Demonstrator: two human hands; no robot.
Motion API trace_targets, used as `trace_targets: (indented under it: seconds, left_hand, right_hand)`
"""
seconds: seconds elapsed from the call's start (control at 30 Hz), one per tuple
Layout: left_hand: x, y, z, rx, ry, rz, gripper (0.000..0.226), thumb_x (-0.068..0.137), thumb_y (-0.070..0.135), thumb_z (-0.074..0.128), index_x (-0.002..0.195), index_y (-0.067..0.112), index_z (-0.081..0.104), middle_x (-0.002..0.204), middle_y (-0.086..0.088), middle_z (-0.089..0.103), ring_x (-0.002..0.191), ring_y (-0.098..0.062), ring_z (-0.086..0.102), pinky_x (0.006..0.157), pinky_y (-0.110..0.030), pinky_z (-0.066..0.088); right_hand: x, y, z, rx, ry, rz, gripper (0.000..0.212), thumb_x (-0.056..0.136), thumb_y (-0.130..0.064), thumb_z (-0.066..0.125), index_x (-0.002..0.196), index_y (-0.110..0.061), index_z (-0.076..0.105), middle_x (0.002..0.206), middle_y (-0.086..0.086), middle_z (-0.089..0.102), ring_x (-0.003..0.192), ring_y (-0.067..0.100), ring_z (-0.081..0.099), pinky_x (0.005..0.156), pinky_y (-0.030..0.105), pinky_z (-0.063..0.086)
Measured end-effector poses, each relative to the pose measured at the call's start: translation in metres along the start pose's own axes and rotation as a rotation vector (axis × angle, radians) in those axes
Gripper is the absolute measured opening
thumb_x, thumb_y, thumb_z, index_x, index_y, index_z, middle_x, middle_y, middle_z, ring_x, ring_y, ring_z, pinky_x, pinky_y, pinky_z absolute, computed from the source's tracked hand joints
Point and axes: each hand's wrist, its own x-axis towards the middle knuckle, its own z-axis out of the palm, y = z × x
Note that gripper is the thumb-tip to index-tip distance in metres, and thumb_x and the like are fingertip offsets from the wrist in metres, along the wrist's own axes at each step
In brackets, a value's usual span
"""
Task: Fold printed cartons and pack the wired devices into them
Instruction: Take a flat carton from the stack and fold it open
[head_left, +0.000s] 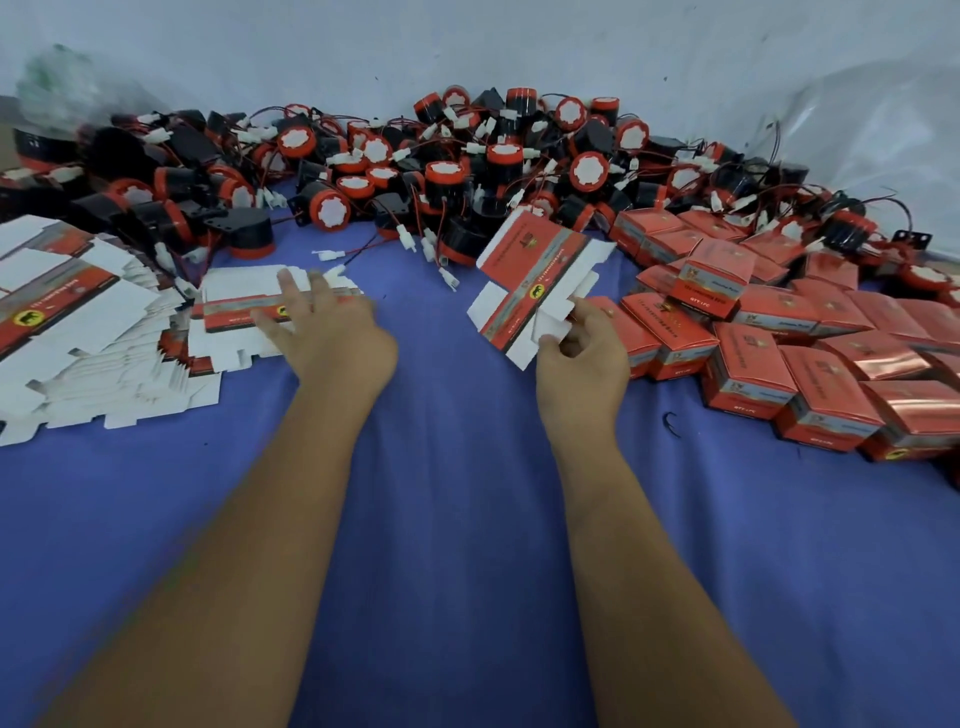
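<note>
On the blue cloth surface (467, 519), the right hand (582, 358) pinches a flat red-and-white printed carton (535, 280) by its white flap, raised. The left hand (332, 332), fingers spread, rests on a flat carton stack (234, 317). Beyond lies the red-and-black wired device pile (441, 161).

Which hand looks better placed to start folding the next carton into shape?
The right hand: it already pinches a flat red-and-white printed cardboard carton, lifted off the blue cloth. The left hand lies spread on the flat white carton stack, holding nothing.
</note>
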Motion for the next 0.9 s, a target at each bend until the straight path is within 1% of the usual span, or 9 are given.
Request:
trace_targets:
  seconds: [0.07,0.17,0.27,0.4,0.43,0.5,0.6,0.73,0.9]
  left_hand:
    - [-0.01,0.015,0.0,-0.434,0.101,0.134,0.044,0.101,0.031,0.046,0.145,0.031,0.045,0.166,-0.004,0.009,0.153,-0.025,-0.004,0.122,-0.055,0.004]
    - [-0.035,0.037,-0.005,-1.317,-0.067,0.315,0.041,0.1,0.042,0.046,0.14,0.049,0.036,0.149,0.035,0.032,0.142,0.002,0.03,0.113,-0.039,0.036]
    - [-0.047,0.035,-0.001,-1.561,-0.114,0.239,0.031,0.104,0.049,0.036,0.135,0.053,0.04,0.145,0.031,0.035,0.135,-0.009,0.044,0.098,-0.042,0.05]
    - [-0.036,0.023,-0.003,-1.434,-0.106,0.247,0.044,0.097,0.058,0.039,0.138,0.045,0.043,0.161,0.001,0.026,0.146,-0.024,0.03,0.114,-0.051,0.036]
    - [-0.033,0.026,-0.006,-1.333,-0.066,0.255,0.052,0.092,0.056,0.042,0.141,0.039,0.041,0.162,-0.005,0.025,0.149,-0.025,0.024,0.118,-0.038,0.029]
    - [-0.031,0.029,-0.01,-1.234,0.017,0.235,0.05,0.099,0.032,0.046,0.147,0.028,0.035,0.164,-0.009,0.014,0.151,-0.022,0.013,0.102,-0.011,0.027]
    - [-0.04,0.027,0.001,-1.227,0.007,0.282,0.058,0.101,0.017,0.053,0.144,0.046,0.029,0.165,0.005,-0.013,0.142,0.009,0.008,0.089,0.001,0.028]
    - [-0.05,0.025,0.005,-1.224,-0.001,0.444,0.058,0.089,0.036,0.058,0.139,0.048,0.032,0.163,0.014,-0.019,0.135,0.023,-0.003,0.102,-0.007,0.019]
    - [-0.057,0.037,0.006,-1.113,0.193,0.397,0.046,0.093,0.029,0.066,0.13,0.035,0.04,0.165,-0.001,-0.004,0.152,-0.015,0.0,0.114,-0.026,0.017]
  right_hand:
    - [-0.004,-0.003,-0.001,-0.061,0.027,-0.111,0.043,0.094,-0.001,0.053,0.132,-0.022,0.059,0.09,-0.011,0.062,0.072,-0.001,0.054,0.068,0.008,0.043]
    - [-0.011,-0.006,-0.001,-0.228,-0.003,-0.402,0.039,0.092,0.004,0.051,0.122,-0.016,0.065,0.103,0.002,0.067,0.09,0.015,0.057,0.076,0.023,0.044]
    - [-0.017,-0.006,0.003,-0.372,-0.11,-0.498,0.033,0.09,0.002,0.054,0.118,-0.013,0.062,0.103,0.004,0.067,0.092,0.024,0.058,0.072,0.039,0.048]
    - [-0.011,-0.003,0.003,-0.382,-0.237,-0.523,0.024,0.084,0.008,0.058,0.1,-0.006,0.071,0.095,0.008,0.067,0.093,0.028,0.056,0.081,0.043,0.046]
    - [-0.01,-0.003,0.004,-0.381,-0.283,-0.519,0.023,0.085,0.007,0.059,0.097,-0.006,0.073,0.096,0.009,0.068,0.094,0.028,0.057,0.084,0.043,0.046]
    - [-0.01,-0.003,0.004,-0.322,-0.36,-0.471,0.023,0.088,0.006,0.056,0.096,-0.009,0.071,0.098,0.006,0.068,0.095,0.024,0.058,0.084,0.04,0.047]
    - [-0.011,-0.003,0.002,-0.248,-0.421,-0.38,0.02,0.095,0.001,0.049,0.095,-0.016,0.06,0.085,0.004,0.063,0.079,0.024,0.053,0.069,0.04,0.046]
    - [-0.009,-0.004,0.001,-0.166,-0.378,-0.265,0.013,0.097,-0.01,0.056,0.102,-0.017,0.066,0.086,-0.007,0.067,0.079,0.006,0.059,0.068,0.017,0.046]
    - [-0.009,-0.006,0.001,-0.134,-0.424,-0.223,0.019,0.098,-0.014,0.057,0.107,-0.016,0.074,0.094,-0.011,0.071,0.086,-0.001,0.063,0.074,0.011,0.047]
